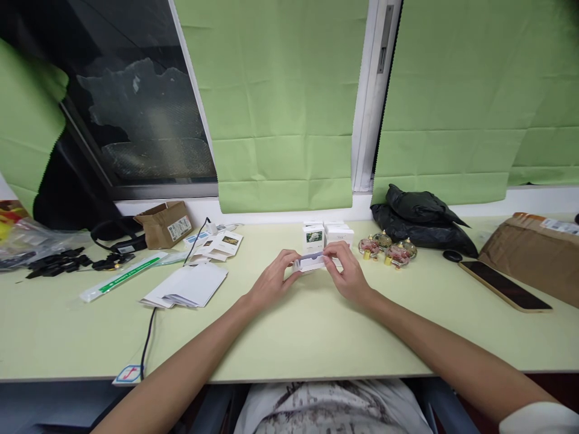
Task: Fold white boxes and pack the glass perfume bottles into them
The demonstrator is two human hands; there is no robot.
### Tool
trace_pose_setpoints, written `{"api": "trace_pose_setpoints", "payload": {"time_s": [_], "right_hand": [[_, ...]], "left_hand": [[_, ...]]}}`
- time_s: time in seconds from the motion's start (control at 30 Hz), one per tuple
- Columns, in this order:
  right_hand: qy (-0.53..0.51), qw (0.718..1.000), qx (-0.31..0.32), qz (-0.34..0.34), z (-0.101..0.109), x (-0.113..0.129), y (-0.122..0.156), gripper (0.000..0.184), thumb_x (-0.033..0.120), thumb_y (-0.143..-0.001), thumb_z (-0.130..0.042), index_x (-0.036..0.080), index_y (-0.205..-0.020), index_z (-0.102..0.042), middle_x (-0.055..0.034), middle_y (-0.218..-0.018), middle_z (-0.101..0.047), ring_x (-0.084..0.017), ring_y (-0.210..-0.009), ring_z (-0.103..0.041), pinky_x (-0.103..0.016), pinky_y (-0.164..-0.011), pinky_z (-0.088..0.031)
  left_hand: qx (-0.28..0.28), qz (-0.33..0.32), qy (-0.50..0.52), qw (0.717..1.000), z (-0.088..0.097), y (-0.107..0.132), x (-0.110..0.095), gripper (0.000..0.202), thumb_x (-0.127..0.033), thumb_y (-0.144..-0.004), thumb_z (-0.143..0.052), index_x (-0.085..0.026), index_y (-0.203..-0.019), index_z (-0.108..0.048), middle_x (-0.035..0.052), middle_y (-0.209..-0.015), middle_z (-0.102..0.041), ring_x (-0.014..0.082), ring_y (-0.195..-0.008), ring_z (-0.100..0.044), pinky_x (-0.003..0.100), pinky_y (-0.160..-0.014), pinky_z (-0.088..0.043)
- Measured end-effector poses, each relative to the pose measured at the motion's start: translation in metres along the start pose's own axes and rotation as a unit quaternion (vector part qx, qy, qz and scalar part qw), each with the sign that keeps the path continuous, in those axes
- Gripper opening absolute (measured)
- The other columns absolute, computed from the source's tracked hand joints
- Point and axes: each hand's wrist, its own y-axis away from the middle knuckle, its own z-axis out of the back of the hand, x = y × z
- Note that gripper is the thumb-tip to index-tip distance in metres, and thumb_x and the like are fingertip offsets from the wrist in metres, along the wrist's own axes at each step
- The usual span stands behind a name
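Observation:
Between my two hands is a small white cardboard box (312, 261), its opening facing me and looking hollow inside. My left hand (272, 278) pinches the box's left end between thumb and fingers. At its right end my right hand (347, 274) grips the edge the same way. Just behind stand several small white boxes (313, 238), one with a flower picture on its front. To the right of them lie several round, ornate pink and gold trinkets (397, 255). A stack of flat white cardboard pieces (187, 284) rests left of my hands.
Printed flat cartons (221, 244) and an open brown box (165, 225) sit at the back left. A black cable (148, 340) runs over the table's front edge. On the right are a phone (504, 285), black plastic bags (420, 220) and a large brown package (534, 253).

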Motion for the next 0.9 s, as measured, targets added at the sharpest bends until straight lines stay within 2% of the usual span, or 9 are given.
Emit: {"api": "trace_pose_setpoints", "payload": {"time_s": [0.33,0.6,0.73,0.9], "right_hand": [[0.010,1.000,0.020,-0.003,-0.0005,-0.0032,0.0019,0.012,0.026,-0.109,-0.048,0.025,-0.113,-0.059,-0.0084,-0.107,-0.064,-0.026,-0.104,-0.060,-0.044,-0.093,-0.049],[0.013,0.999,0.026,0.013,0.0013,-0.0023,0.0009,0.015,0.024,-0.109,-0.047,0.025,-0.117,-0.060,-0.0093,-0.112,-0.066,-0.027,-0.110,-0.061,-0.047,-0.099,-0.049],[0.010,1.000,0.019,0.020,0.0009,-0.0031,0.0004,0.012,0.023,-0.109,-0.049,0.024,-0.112,-0.060,-0.0099,-0.112,-0.065,-0.027,-0.114,-0.061,-0.047,-0.101,-0.050],[0.009,0.999,0.012,0.034,-0.0004,-0.0058,0.0007,0.007,0.022,-0.107,-0.052,0.024,-0.104,-0.058,-0.0093,-0.107,-0.065,-0.027,-0.110,-0.063,-0.045,-0.095,-0.052]], "left_hand": [[0.007,0.013,0.009,1.000,0.0015,0.0000,-0.0028,0.032,-0.025,-0.106,-0.054,-0.030,-0.136,-0.045,0.0092,-0.127,-0.057,0.0217,-0.117,-0.063,0.043,-0.096,-0.062],[-0.010,0.017,0.008,1.000,0.0018,-0.0018,-0.0069,0.030,-0.028,-0.105,-0.058,-0.029,-0.134,-0.049,0.0080,-0.124,-0.060,0.0214,-0.117,-0.063,0.042,-0.097,-0.062],[-0.003,0.010,0.005,1.000,0.0010,-0.0011,-0.0053,0.031,-0.028,-0.106,-0.058,-0.029,-0.135,-0.049,0.0087,-0.125,-0.059,0.0217,-0.118,-0.063,0.042,-0.097,-0.061],[0.005,0.005,-0.011,1.000,0.0004,-0.0003,-0.0034,0.030,-0.028,-0.106,-0.057,-0.028,-0.134,-0.049,0.0094,-0.126,-0.059,0.0213,-0.114,-0.064,0.040,-0.095,-0.060]]}}
